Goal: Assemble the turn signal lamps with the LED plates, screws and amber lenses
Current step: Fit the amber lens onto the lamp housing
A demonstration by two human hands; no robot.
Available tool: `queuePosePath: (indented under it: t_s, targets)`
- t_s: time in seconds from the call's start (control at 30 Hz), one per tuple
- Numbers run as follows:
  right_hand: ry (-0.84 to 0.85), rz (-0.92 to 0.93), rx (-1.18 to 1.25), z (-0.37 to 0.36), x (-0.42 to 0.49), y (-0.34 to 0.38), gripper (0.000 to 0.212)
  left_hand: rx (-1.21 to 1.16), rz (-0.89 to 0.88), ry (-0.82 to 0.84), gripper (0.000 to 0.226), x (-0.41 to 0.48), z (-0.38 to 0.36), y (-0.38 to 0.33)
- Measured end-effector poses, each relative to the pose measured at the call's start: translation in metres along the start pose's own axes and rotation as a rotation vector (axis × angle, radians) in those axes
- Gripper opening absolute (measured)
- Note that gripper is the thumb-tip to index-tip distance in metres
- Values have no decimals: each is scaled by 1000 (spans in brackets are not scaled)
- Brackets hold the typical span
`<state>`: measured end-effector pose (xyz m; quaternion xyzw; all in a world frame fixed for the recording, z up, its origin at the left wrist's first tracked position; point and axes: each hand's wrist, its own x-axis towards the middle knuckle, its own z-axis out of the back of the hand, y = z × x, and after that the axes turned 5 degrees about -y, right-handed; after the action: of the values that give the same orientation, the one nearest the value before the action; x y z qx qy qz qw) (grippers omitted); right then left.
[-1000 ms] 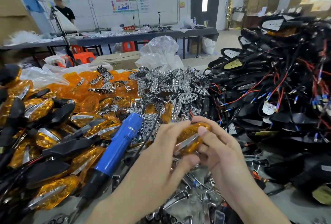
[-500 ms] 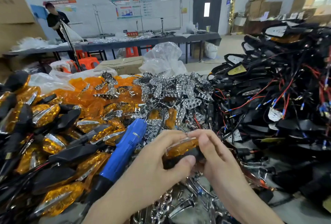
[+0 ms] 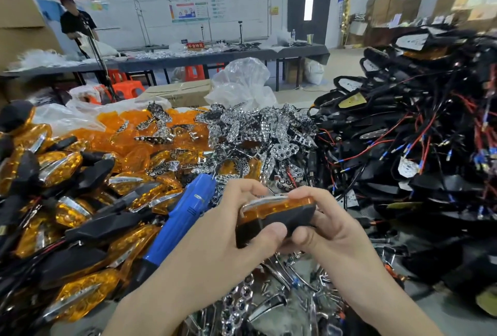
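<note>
Shiny silver trim pieces lie nearest, under the wrists. Just above them, the left hand and the right hand both curl fingers and thumbs round one black plastic turn signal lamp with an orange see-through lens on top, holding it in the air. A blue electric screwdriver lies beside the left hand. Farther back are finished orange lamps, loose orange lenses, shiny silver LED plates and black wired shells.
</note>
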<state>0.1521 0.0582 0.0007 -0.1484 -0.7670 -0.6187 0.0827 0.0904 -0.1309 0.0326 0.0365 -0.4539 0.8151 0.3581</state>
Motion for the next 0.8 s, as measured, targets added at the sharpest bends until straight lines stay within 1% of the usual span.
queuePosePath:
  t_s: [0.1, 0.17, 0.2, 0.27, 0.33, 0.43, 0.57, 0.73, 0.8]
  targets:
    - [-48, 59, -35, -1, -1, -4, 41, 221, -135, -42, 37, 1, -1, -2]
    - [-137, 90, -58, -2, -3, -8, 33, 291, -210, -60, 34, 1, -9, -6]
    - [-179, 102, -68, -3, -4, -11, 34, 307, -224, -70, 34, 0, -13, -8]
    - [-201, 112, -71, -6, -6, -12, 42, 321, -236, -116, 35, -1, -20, -11]
    - [-174, 124, -75, -9, -6, -10, 43, 314, -240, -177, 34, -1, -21, -12]
    - [-156, 154, -98, -12, -6, -5, 37, 265, -238, -234, 32, -1, -19, -10]
    - [-172, 173, -74, -15, -7, -4, 21, 207, -240, -228, 31, -1, -17, -7]
    - [-194, 165, -83, -18, -7, -2, 15, 153, -234, -243, 31, 0, -20, -3]
    - [-203, 154, -99, -18, -7, 0, 20, 77, -217, -232, 28, 1, -22, 0]
